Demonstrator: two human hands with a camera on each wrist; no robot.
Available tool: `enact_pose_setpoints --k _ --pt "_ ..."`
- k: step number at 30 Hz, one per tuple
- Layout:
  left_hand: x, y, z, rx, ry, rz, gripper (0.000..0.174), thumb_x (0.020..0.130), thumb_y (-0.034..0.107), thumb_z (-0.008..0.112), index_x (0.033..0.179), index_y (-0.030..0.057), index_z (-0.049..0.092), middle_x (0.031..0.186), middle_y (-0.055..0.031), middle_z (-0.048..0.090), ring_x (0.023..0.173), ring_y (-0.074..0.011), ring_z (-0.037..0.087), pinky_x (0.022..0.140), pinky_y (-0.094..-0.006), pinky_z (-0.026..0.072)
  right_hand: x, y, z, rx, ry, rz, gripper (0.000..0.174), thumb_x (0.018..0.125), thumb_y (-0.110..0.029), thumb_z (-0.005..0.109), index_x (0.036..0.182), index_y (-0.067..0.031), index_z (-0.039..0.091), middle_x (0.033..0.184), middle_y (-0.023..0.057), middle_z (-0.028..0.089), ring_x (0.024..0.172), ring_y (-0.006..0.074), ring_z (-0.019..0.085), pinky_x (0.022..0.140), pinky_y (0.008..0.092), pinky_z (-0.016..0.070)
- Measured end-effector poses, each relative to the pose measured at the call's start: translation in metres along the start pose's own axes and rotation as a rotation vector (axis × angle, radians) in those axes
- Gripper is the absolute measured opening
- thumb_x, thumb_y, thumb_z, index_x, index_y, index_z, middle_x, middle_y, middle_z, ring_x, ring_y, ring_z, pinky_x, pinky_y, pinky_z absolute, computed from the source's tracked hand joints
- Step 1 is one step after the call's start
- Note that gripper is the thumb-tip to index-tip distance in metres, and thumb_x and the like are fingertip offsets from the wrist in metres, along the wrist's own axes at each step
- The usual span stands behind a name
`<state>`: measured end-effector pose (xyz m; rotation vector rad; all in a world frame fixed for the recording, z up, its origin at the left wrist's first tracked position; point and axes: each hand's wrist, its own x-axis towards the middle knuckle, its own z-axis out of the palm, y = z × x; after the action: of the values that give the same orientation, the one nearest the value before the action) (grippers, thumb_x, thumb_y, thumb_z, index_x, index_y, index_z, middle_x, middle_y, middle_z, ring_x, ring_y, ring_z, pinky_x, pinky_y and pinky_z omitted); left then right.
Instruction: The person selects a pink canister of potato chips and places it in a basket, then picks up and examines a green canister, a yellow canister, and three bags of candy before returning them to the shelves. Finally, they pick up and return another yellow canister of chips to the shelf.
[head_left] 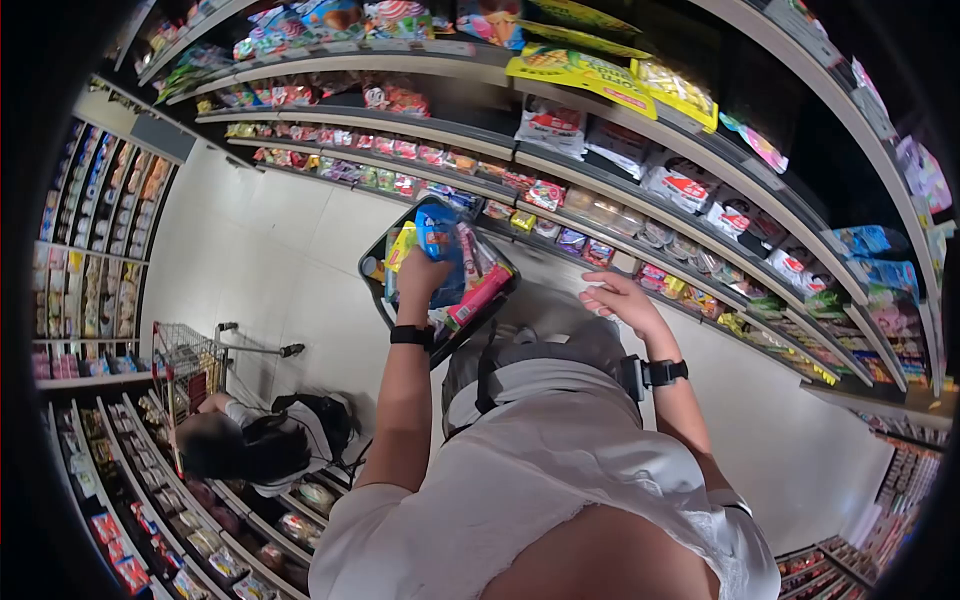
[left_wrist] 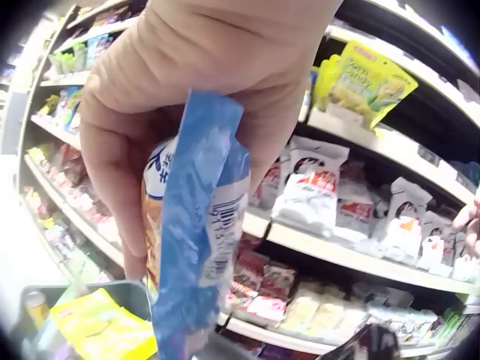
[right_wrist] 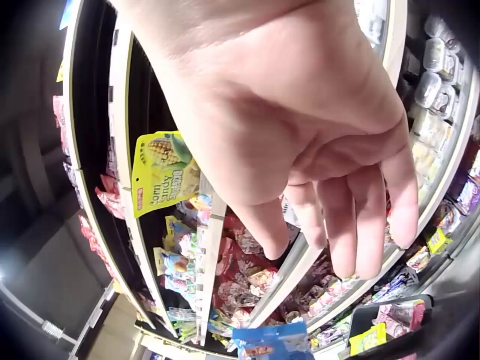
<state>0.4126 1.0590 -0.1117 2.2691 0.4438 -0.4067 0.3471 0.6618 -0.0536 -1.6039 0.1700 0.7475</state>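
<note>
My left hand [head_left: 422, 278] grips a blue snack bag [head_left: 436, 226] over a dark shopping basket [head_left: 508, 268]. In the left wrist view the blue bag [left_wrist: 199, 232] hangs on edge from the fingers, its barcode side partly showing. Packets fill the basket, among them a yellow bag [left_wrist: 101, 326] and a pink packet [head_left: 482, 296]. Off to the right, my right hand [head_left: 628, 300] is held in the air near the shelves, holding nothing. Its fingers are loosely extended in the right wrist view, where the blue bag [right_wrist: 274, 341] shows beyond them.
Shelves of bagged sweets run across the front, with yellow corn candy bags [head_left: 582, 78] and white-and-red bags [head_left: 680, 188] on them. Behind on the left, another person [head_left: 262, 440] is beside a shopping cart [head_left: 188, 365]. Pale floor tiles [head_left: 240, 225] lie between the shelf rows.
</note>
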Motion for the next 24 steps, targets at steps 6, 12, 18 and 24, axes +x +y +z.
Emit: enact_pose_setpoints --k 6,12,18,24 --pt "-0.013 -0.067 0.008 0.255 0.172 0.195 0.065 0.078 0.033 0.077 0.13 0.0024 0.052 0.11 -0.0242 0.069 0.101 -0.0414 0.067 0.084 -0.0468 0.0544 0.001 0.028 -0.009 0.033 -0.028 0.122 0.039 0.098 -0.03 0.062 0.132 -0.0112 0.059 0.11 0.0044 0.07 0.095 0.0116 0.067 0.079 0.025 0.0496" --pt "-0.084 -0.035 0.032 0.109 -0.618 0.074 0.078 0.084 0.066 0.065 0.132 0.0051 0.059 0.111 -0.023 0.07 0.107 -0.035 0.067 0.092 -0.0403 0.0505 0.019 0.022 0.005 0.016 -0.041 0.114 0.038 0.097 -0.029 0.062 0.13 -0.0112 0.06 0.109 0.0017 0.069 0.095 0.0116 0.066 0.078 0.0249 0.049" --pt "-0.117 -0.066 0.035 0.154 -0.187 0.059 0.069 0.076 0.068 0.069 0.099 0.0028 0.073 0.087 -0.0212 0.071 0.087 -0.0364 0.07 0.076 -0.0448 0.0537 0.041 0.014 0.016 0.003 -0.107 0.149 0.039 0.097 -0.028 0.063 0.132 -0.0115 0.058 0.111 0.0025 0.069 0.095 0.0106 0.066 0.079 0.0247 0.0503" --pt "-0.109 -0.066 0.032 0.29 -0.113 0.054 0.074 0.077 0.077 0.061 0.092 0.0049 0.073 0.083 -0.0197 0.072 0.081 -0.0361 0.071 0.07 -0.0464 0.0555 0.065 -0.002 0.026 -0.054 -0.141 0.148 0.042 0.096 -0.03 0.063 0.133 -0.0097 0.058 0.112 0.0013 0.068 0.095 0.0116 0.066 0.077 0.0252 0.0491"
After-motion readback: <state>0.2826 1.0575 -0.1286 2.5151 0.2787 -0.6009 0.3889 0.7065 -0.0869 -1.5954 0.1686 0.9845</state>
